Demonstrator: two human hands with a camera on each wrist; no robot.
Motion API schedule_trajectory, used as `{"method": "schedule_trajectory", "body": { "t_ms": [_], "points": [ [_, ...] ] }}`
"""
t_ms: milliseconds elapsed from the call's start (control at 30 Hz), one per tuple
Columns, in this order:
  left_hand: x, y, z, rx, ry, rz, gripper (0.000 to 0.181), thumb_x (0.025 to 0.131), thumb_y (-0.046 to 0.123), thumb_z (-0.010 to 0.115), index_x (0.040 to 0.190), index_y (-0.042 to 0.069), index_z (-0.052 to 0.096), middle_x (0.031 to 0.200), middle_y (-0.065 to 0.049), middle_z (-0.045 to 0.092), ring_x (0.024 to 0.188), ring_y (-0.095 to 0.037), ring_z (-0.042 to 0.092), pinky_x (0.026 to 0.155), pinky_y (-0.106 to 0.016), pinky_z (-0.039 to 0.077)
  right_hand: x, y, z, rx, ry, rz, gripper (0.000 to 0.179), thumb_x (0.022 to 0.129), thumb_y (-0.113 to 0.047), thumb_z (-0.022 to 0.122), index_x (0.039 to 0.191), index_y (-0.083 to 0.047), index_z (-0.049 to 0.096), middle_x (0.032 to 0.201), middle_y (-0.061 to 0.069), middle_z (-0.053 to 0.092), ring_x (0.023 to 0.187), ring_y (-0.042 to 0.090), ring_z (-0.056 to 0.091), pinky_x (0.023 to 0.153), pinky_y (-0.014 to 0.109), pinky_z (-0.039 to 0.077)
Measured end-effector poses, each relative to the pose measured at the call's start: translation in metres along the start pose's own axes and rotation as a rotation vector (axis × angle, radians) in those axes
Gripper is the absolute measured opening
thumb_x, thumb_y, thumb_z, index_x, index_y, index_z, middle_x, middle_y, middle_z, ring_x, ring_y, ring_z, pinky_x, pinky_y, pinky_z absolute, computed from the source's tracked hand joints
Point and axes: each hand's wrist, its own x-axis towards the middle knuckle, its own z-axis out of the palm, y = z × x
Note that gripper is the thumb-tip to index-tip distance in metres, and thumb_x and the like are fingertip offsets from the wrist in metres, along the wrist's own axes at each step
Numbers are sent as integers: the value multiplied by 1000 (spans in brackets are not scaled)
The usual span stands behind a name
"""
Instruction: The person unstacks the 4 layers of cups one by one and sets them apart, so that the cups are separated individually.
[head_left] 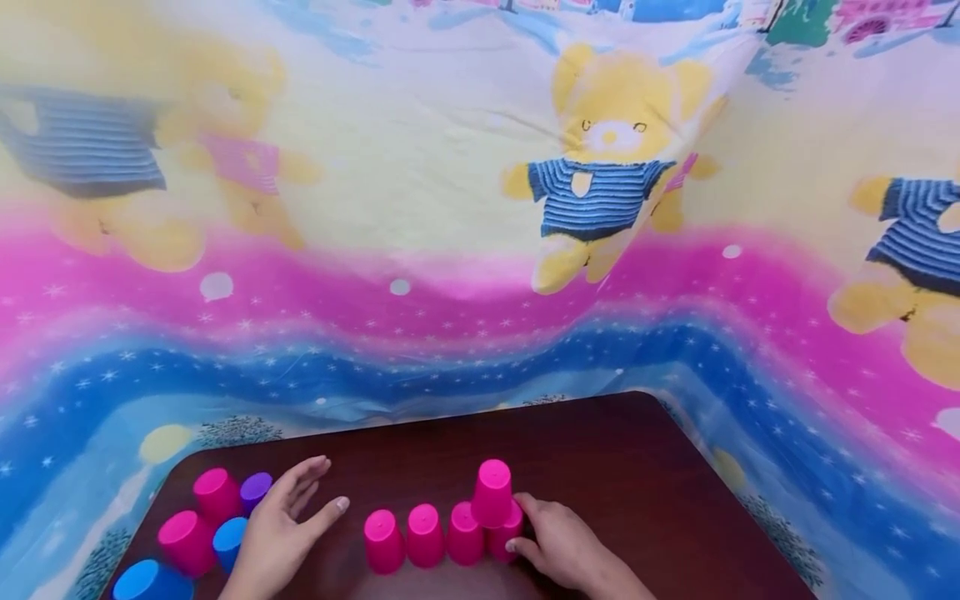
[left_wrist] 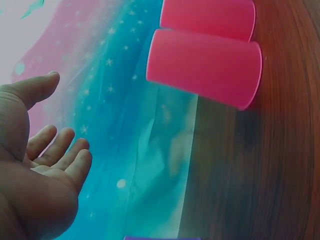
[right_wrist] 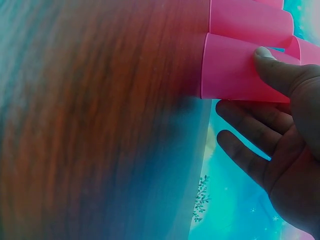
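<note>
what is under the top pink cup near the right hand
Under the top cup are the row's two rightmost pink cups, the third cup and the end cup. It covers part of their tops; the insides of all three are hidden.

The table has room behind the pink cup row, which bars low sideways passage.

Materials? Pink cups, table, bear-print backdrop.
Pink cups: likely plastic, smooth satin finish; even color, thin molded rims.
Table: wood or wood-look laminate, slight sheen; streaky dark grain in both wrist views.
Backdrop: probably printed fabric, mostly matte; creases and sags, though plastic sheeting is possible.
</note>
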Motion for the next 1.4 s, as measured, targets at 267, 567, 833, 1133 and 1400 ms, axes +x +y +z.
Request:
{"method": "schedule_trajectory", "body": {
  "t_ms": [267,567,833,1133,1400],
  "points": [
    [6,4,26,-9,-55,40,69,86,32,87,144,13,55,143,-10,60,137,-34,55,108,-34,48,2,-1,1,-28,19,-18,50,95,-37,77,135,-15,59,114,-7,71,104,15,71,87,36,59],
    [15,16,64,-101,-158,-6,72,81,24,92,144,17,57,145,-4,60,141,-33,51,112,-44,45,0,1,1,-24,26,-22,48,95,-36,77,134,-16,59,114,-8,71,105,15,70,87,36,59],
    [18,20,96,-139,-194,51,71,77,17,94,140,17,61,142,-3,63,137,-32,55,112,-46,46,0,1,1,-19,18,-17,48,95,-36,77,134,-16,59,115,-8,71,105,15,71,87,36,59],
    [20,26,123,-132,-322,104,72,81,24,92,144,14,57,145,-9,59,138,-35,53,112,-49,44,0,2,1,-22,22,-17,49,94,-37,77,134,-16,59,113,-8,71,103,11,70,86,35,59],
    [21,32,144,-110,-395,131,73,82,28,90,145,11,56,145,-12,58,137,-38,54,110,-52,46,0,1,-1,-20,28,-29,48,94,-36,78,133,-15,59,110,-9,72,100,8,69,83,34,60]
  ]
}}
